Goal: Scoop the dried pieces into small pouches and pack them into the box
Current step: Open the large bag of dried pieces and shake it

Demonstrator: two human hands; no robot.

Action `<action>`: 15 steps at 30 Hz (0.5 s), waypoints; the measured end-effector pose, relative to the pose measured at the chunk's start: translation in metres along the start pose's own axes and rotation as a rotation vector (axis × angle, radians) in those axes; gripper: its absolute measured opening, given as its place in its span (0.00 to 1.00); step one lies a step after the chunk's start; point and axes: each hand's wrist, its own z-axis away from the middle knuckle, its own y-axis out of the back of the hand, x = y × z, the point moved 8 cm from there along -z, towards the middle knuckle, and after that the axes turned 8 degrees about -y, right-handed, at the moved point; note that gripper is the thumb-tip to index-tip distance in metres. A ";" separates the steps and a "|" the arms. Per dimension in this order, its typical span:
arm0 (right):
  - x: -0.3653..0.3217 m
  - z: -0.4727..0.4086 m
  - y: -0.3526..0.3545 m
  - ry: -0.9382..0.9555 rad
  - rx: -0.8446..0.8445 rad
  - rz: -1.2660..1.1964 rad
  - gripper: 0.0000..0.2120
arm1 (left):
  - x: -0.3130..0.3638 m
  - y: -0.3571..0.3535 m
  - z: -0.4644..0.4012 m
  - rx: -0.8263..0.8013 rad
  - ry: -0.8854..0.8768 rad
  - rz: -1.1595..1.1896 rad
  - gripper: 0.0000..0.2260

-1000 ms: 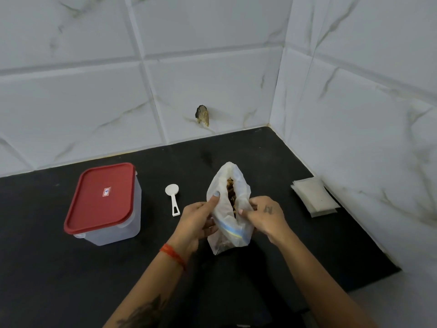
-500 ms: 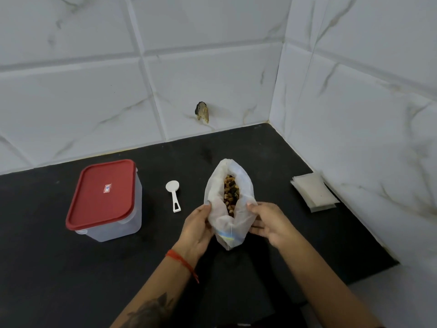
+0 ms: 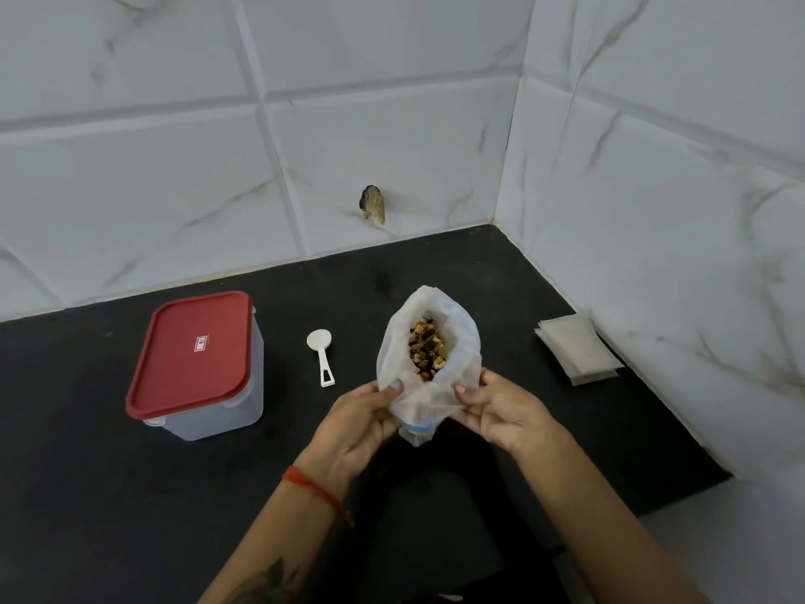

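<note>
Black counter [image 3: 109, 494] in white marble-tiled wall [image 3: 392, 124] corner.

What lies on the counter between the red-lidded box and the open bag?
In the head view, only the white scoop lies between the red-lidded box and the bag, untouched.

Red lid [image 3: 191, 353], black counter [image 3: 109, 494], white scoop [image 3: 321, 353], seemingly brown-and-black dried pieces [image 3: 427, 348].
</note>
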 end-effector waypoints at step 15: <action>0.015 0.008 0.004 0.053 0.148 0.437 0.11 | -0.022 0.008 0.003 -0.054 -0.139 -0.267 0.14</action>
